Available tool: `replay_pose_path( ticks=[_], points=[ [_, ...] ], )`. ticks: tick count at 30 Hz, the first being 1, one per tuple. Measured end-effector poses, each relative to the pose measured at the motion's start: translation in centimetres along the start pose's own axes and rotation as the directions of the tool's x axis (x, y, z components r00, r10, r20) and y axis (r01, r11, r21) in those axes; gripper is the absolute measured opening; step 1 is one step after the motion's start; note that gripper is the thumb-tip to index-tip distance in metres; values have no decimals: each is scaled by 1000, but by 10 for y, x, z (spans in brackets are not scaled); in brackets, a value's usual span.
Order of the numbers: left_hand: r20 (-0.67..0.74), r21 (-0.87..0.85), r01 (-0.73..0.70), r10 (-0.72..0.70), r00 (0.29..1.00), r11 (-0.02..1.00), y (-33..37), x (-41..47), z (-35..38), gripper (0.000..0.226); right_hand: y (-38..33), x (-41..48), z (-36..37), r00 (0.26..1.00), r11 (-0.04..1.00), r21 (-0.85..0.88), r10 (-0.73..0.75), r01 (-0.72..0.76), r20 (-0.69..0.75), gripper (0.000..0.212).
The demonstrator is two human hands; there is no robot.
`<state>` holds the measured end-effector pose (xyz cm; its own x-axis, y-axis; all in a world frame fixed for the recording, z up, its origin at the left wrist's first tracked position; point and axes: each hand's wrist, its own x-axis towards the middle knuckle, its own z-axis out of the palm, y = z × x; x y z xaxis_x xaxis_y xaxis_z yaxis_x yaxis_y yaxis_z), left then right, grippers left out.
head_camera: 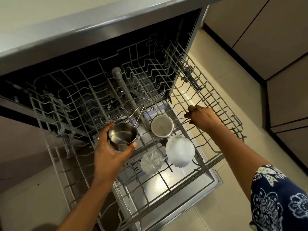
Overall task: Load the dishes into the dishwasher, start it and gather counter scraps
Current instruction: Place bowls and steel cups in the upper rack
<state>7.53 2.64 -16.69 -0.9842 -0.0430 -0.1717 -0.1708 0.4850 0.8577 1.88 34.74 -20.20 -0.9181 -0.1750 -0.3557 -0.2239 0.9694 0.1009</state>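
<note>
The dishwasher stands open with its grey wire upper rack (86, 90) pulled out over the lowered door (196, 185). My left hand (110, 152) is shut on a small steel saucepan (122, 135), mouth up, its wire handle pointing away over the rack. My right hand (202, 118) grips the wires at the rack's right side. Upside down in the rack sit a steel bowl (162, 125), a white scalloped bowl (180, 151) and a cut-glass bowl (152, 161), close together near the front.
A grey countertop edge (83, 25) runs above the dishwasher. Beige floor tiles (233, 90) lie to the right, bounded by brown cabinet fronts (275, 39). A spray tube (124, 87) runs down the rack's middle. The rack's left half holds no dishes.
</note>
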Motion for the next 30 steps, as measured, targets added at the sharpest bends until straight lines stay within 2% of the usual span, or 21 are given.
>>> replay_pose_path(
  ticks=[4,11,15,21,24,26,28,30],
  points=[
    [17,-5,-7,7,1000,1000,2,2,0,80,0,-5,4,1000,998,53,30,-30,0,41],
    [23,-3,9,-9,1000,1000,-1,9,0,82,6,-12,4,997,992,118,47,-40,-56,38],
    [30,-5,-7,7,1000,1000,0,9,3,79,7,-13,3,994,984,161,88,-76,-68,44],
    [44,-70,-6,9,999,998,9,10,8,76,-1,-14,-13,961,962,224,199,-155,-190,55],
    [107,-217,119,-98,989,969,17,15,6,76,-13,-7,-36,923,953,289,190,-91,-335,57],
    [179,-317,237,-188,966,918,22,23,4,72,-21,0,-47,906,945,318,72,71,-417,58],
    [259,-408,341,-250,933,847,24,32,4,71,-30,7,-54,914,859,468,2,206,-406,57],
    [325,-478,413,-281,903,775,27,42,6,71,-38,14,-60,951,619,757,53,209,-306,49]
  ],
)
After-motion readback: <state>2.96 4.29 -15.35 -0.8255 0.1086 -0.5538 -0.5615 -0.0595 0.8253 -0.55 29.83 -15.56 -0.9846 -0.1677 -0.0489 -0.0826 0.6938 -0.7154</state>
